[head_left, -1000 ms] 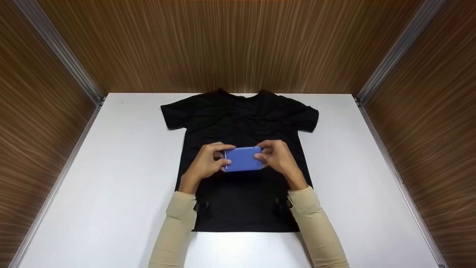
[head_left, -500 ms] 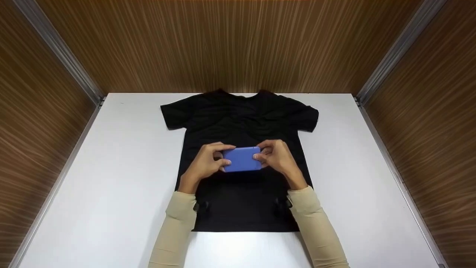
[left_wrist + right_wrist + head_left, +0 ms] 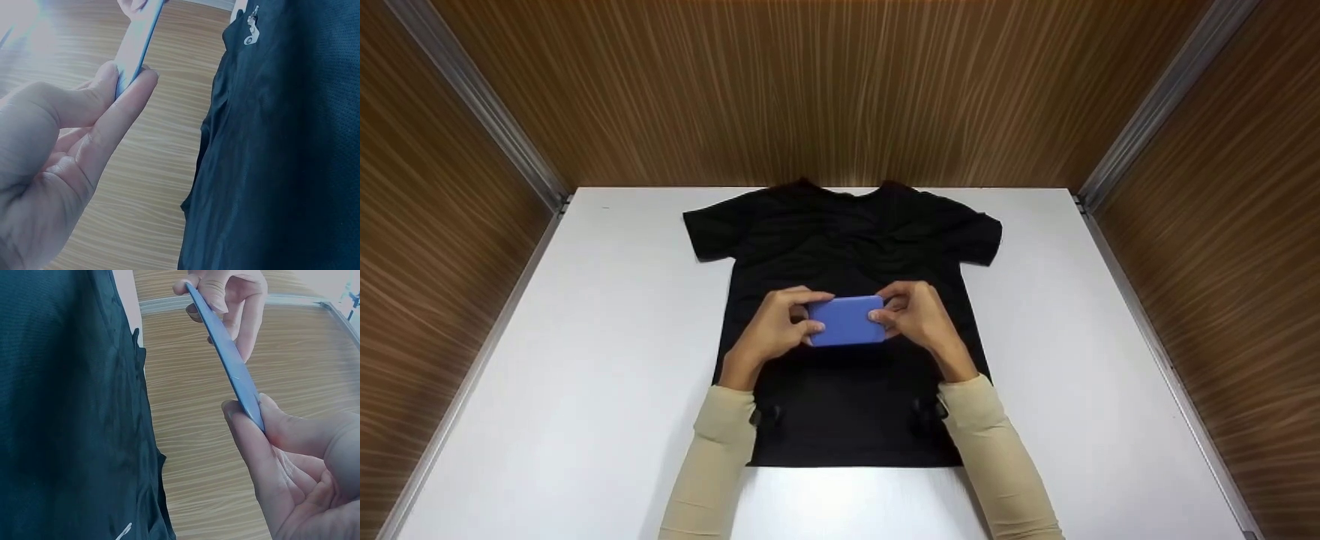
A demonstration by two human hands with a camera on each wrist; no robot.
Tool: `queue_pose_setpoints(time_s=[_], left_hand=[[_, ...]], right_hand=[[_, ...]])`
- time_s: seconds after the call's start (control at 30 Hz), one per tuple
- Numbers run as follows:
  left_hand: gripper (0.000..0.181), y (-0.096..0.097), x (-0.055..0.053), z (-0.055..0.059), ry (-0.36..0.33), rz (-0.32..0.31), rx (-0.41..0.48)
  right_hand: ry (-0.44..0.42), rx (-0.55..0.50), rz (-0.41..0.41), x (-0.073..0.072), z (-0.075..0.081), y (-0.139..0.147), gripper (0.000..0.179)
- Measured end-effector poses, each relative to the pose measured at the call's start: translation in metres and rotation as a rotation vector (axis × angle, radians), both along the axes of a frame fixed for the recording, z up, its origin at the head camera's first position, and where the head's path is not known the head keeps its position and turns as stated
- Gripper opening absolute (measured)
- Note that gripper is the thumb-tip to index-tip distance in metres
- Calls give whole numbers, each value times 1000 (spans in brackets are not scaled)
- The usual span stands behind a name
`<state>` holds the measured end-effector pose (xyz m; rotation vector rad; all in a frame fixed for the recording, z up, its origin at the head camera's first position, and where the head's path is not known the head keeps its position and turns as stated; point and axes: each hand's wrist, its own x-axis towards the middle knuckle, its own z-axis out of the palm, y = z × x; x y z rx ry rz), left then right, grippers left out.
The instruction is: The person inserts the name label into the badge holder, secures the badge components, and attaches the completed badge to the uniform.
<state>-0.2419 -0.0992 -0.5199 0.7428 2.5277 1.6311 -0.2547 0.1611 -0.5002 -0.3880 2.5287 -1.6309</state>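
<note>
Thumb and fingers of the left hand pinch one end of a flat blue slab, and I see the right hand pinching the opposite end the same way. Each grip is narrow, parted only by the slab's slim thickness, as both wrist views show me. The slab is held between the hands, its broad face toward the head camera, above the middle of a black T-shirt. The T-shirt lies spread, sleeves out, on a white surface. I cannot tell what the slab is.
</note>
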Motion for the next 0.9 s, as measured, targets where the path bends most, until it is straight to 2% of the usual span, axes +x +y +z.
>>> queue_pose_setpoints(time_s=[0.4, 0.67, 0.9], left_hand=[[41, -3, 0, 1, 63, 10, -58], [42, -1, 0, -1, 47, 29, -109], [46, 2, -2, -3, 73, 23, -156]], right_hand=[[20, 0, -10, 1, -3, -4, 23], [12, 38, -11, 0, -7, -6, 22], [18, 85, 7, 1, -6, -8, 22]])
